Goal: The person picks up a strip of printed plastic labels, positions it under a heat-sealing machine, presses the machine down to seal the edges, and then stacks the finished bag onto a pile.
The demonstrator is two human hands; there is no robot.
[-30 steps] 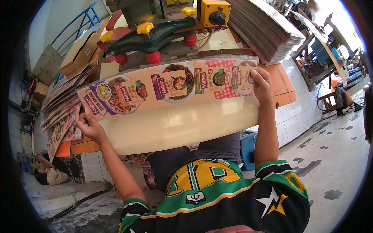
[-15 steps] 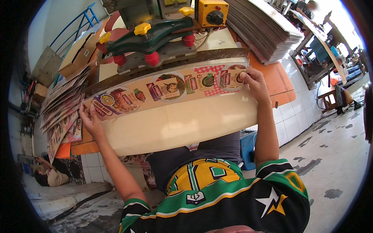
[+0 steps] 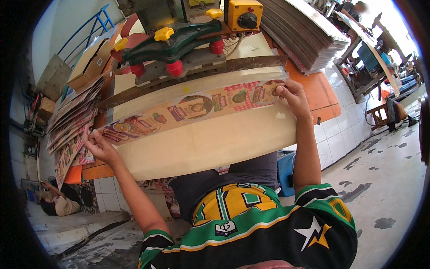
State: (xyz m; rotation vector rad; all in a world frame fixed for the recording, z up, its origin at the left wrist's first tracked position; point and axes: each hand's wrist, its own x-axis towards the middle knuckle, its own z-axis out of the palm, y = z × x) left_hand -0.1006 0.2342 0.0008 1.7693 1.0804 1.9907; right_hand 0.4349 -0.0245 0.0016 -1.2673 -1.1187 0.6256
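Note:
A long printed strip with food pictures and red checks, glossy on its surface, stretches across a cream board in front of me. My left hand is at the strip's left end, its thumb and fingers around the edge; part of the grip is hidden. At the other end, my right hand pinches the strip's right end between thumb and curled fingers. Beyond the strip runs a brown metal bar, below a dark green press head with yellow knobs and red feet.
Printed strips lie in a fanned pile on the left, by a cardboard box. A tall stack of sheets stands at the back right on the orange table. A yellow control box adjoins the press. Other people are in the background.
The strip has shifted toward me, most at its left end, leaving more board showing before the metal bar. My left hand has moved left and nearer; my right hand has hardly moved.

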